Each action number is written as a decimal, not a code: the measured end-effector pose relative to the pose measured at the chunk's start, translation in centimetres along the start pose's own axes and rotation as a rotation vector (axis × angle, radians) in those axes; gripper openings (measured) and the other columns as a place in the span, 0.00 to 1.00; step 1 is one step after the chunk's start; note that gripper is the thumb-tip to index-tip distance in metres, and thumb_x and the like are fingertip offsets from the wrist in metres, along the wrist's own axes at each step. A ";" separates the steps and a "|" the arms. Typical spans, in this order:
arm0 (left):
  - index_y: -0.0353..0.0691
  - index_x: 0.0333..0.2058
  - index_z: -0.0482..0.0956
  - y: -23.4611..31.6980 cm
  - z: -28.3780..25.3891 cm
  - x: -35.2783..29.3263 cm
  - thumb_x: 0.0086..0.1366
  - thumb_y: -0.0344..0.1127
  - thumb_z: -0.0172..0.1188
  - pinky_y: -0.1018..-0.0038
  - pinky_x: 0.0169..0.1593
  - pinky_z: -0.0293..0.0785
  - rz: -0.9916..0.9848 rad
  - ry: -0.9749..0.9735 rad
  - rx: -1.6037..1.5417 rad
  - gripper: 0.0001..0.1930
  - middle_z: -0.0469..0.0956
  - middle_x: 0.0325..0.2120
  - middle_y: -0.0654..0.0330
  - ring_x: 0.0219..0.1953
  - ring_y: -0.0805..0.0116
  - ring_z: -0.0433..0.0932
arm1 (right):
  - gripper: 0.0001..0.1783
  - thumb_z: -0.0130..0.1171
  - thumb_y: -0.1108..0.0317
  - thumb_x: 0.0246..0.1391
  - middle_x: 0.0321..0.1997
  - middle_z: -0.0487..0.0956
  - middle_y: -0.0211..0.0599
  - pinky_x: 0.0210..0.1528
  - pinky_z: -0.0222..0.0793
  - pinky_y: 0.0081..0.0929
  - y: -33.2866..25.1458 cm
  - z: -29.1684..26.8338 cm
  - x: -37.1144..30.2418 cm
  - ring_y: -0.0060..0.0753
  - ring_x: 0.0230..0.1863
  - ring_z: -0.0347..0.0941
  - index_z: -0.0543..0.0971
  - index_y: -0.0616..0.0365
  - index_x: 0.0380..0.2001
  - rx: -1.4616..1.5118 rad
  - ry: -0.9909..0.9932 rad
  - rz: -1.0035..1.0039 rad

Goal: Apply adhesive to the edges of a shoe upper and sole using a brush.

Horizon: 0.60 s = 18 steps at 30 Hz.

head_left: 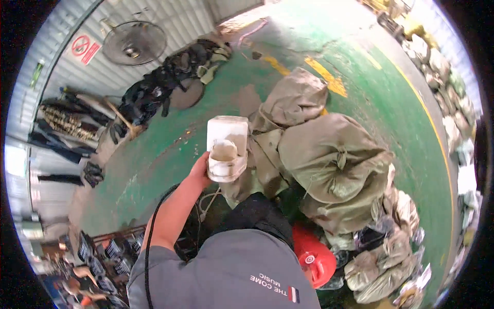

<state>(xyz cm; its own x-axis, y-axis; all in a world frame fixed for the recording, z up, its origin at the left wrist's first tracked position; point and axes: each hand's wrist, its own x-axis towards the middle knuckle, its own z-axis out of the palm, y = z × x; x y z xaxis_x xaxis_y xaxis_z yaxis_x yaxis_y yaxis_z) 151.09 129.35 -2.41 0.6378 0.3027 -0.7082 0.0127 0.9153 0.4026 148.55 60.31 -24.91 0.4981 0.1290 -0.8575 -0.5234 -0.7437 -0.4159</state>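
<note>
My left hand is wrapped round the side of a dirty white object, probably plastic. It has a boxy rectangular back and a rounded, cup-like front, and its exact kind I cannot make out. The object is held up in front of my body, over the green floor and beside several large tan sacks. My right hand does not show. By my right side is a bright red container-like thing, partly hidden by my grey shirt.
A dark heap lines the far-left wall under a round fan. More clothes-like dark items hang at left. Bagged bundles lie at lower right, and many sacks line the right edge. Crates stand lower left.
</note>
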 end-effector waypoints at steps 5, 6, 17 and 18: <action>0.45 0.60 0.69 2.0 -0.5 -0.5 0.73 0.50 0.41 0.53 0.62 0.69 0.150 0.126 -0.155 0.24 0.74 0.56 0.58 0.57 0.56 0.74 | 0.16 0.56 0.62 0.59 0.31 0.80 0.42 0.32 0.73 0.38 8.2 -9.0 11.1 0.39 0.29 0.76 0.76 0.63 0.44 -0.073 -0.303 -0.120; 0.45 0.60 0.69 2.1 -0.8 -1.3 0.73 0.50 0.41 0.53 0.62 0.69 0.165 0.135 -0.181 0.24 0.74 0.56 0.58 0.57 0.56 0.74 | 0.14 0.56 0.63 0.60 0.31 0.80 0.40 0.29 0.73 0.36 6.1 -10.3 12.4 0.36 0.28 0.76 0.77 0.63 0.43 0.458 -0.433 -0.039; 0.43 0.57 0.72 6.7 -7.3 -7.3 0.73 0.50 0.38 0.59 0.59 0.72 0.388 0.295 -0.400 0.23 0.77 0.53 0.59 0.55 0.60 0.76 | 0.16 0.59 0.64 0.59 0.37 0.81 0.38 0.31 0.76 0.28 -27.6 -9.7 14.7 0.30 0.33 0.78 0.74 0.62 0.47 -0.211 -0.204 -0.321; 0.44 0.57 0.72 7.5 -8.3 -7.4 0.74 0.50 0.38 0.59 0.59 0.72 0.396 0.341 -0.428 0.23 0.76 0.53 0.59 0.55 0.60 0.76 | 0.16 0.59 0.65 0.59 0.39 0.81 0.40 0.34 0.80 0.33 -29.0 -8.8 15.6 0.34 0.36 0.80 0.73 0.62 0.47 -0.204 -0.313 -0.330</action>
<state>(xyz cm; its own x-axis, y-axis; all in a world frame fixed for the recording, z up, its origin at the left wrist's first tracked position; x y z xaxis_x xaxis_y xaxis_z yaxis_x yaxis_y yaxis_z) 140.10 136.14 1.04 0.2519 0.6398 -0.7261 -0.5235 0.7212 0.4538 177.60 78.13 -23.49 0.3665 0.5465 -0.7530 -0.2116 -0.7392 -0.6394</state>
